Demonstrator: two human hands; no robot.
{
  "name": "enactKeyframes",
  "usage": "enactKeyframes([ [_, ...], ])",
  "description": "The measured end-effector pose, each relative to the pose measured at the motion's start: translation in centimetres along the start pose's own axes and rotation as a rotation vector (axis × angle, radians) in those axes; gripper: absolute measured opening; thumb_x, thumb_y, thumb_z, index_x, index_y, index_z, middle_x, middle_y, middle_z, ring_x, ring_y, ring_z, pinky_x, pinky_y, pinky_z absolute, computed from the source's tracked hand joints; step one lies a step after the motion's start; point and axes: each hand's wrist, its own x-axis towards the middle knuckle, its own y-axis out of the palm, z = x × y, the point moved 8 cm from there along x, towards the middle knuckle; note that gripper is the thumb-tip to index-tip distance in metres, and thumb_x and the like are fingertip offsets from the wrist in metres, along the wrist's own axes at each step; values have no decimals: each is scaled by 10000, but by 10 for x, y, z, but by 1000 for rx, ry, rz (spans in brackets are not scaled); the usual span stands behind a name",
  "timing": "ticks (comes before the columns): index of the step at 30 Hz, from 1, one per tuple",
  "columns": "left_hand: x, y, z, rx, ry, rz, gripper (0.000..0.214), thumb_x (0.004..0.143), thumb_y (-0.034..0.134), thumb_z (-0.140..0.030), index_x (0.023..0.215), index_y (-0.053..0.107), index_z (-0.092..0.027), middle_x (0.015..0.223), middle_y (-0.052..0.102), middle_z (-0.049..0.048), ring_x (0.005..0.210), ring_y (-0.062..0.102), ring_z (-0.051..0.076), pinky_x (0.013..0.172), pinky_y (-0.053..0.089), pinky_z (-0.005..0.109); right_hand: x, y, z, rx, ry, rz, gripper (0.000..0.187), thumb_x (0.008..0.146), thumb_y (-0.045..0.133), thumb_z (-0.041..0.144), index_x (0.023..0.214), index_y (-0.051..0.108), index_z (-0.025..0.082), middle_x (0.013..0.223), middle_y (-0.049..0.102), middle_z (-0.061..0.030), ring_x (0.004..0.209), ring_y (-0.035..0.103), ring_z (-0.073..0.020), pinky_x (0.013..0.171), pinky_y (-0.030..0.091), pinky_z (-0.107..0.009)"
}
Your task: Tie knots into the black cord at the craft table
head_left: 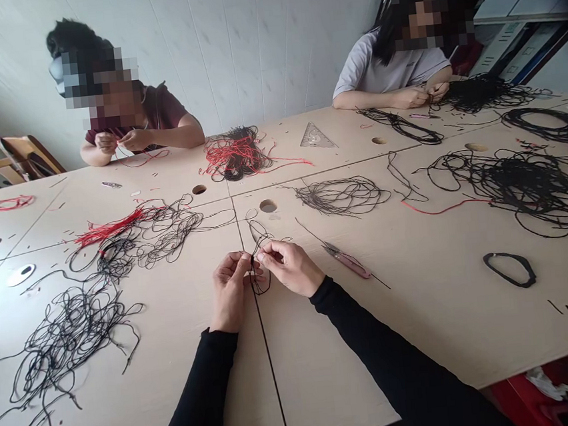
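Note:
Between both hands I hold a thin black cord [262, 289] above the table's middle seam. My left hand [231, 288] pinches it between thumb and fingertips. Just to the right, my right hand [292, 266] is closed on the same cord, its fingertips almost meeting the left ones. One loop hangs below the fingers, and loose strands curl up beyond them. Whether a knot sits at the pinch is hidden by the fingertips. Right of my right hand lie pink-handled thread snips [352, 262]. A coil of thin dark cord [342, 195] lies beyond my hands.
Tangled black cords [75, 340] spread at left, with a red cord bundle [109, 228] behind. Another black heap [526, 176] and a black cord ring [510, 270] are at right. A clear set square [317, 136] lies farther back. Two co-workers sit opposite, handling cords. Round holes [268, 206] pierce the tabletop.

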Motion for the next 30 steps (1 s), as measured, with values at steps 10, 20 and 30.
enactKeyframes([
  [10, 2, -2, -1, 47, -12, 25, 282, 783, 729, -399, 786, 617, -140, 762, 615, 30, 651, 577, 127, 574, 528, 264, 2, -18, -6, -99, 61, -31, 225, 885, 543, 308, 1004, 674, 170, 813, 720, -26, 685, 615, -150, 678, 487, -264],
  [20, 9, -26, -3, -138, 79, -166, 268, 749, 767, -363, 801, 627, -141, 771, 594, 15, 652, 573, 107, 581, 502, 228, -26, -119, -22, -630, 391, -358, 425, 892, 513, 306, 1290, 628, 209, 967, 760, -66, 923, 691, -253, 829, 509, -362],
  [30, 9, -24, -2, -148, 59, -139, 309, 727, 777, -383, 800, 603, -138, 785, 620, 31, 690, 601, 127, 601, 533, 249, -75, -125, -42, -823, 424, -191, 318, 799, 624, 402, 1065, 676, 235, 1036, 665, -70, 814, 660, -201, 694, 506, -307],
])
